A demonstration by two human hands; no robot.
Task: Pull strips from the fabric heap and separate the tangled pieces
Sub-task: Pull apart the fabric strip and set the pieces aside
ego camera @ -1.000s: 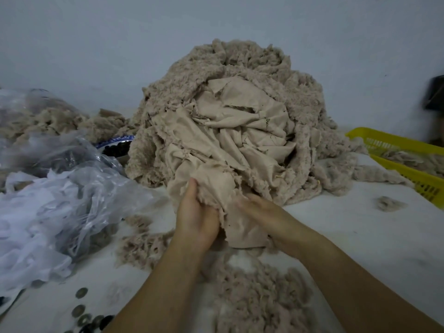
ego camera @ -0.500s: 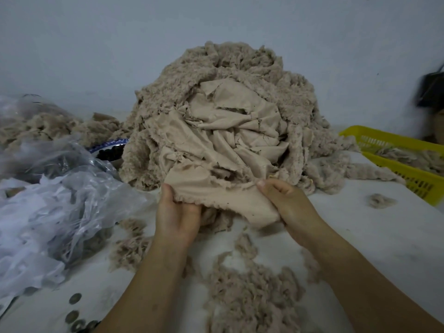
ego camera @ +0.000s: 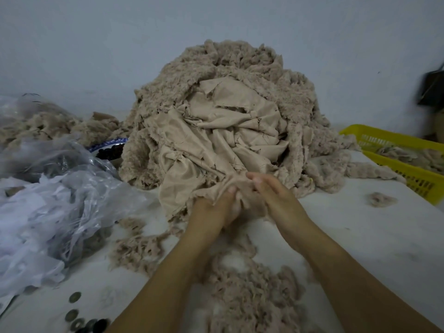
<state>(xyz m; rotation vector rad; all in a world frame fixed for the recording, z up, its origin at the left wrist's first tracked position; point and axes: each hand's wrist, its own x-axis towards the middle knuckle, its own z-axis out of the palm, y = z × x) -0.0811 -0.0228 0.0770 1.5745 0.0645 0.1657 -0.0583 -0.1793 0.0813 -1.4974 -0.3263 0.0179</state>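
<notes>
Right now both hands meet at the front bottom edge of the fabric heap, which sits mid-table by the wall, fuzzy side out w/ smooth beige backing bunched in the centre. Left hand grips the bunched lower edge, fingers curled into it. Right hand is just beside it, fingers bent onto the same bunch & pinching it, a bit blurred. Loose fuzzy scraps lie on the white table around the forearms. Clear plastic bags at left, yellow basket at right w/ more scraps inside, small tuft near it, round dark discs bottom left.
</notes>
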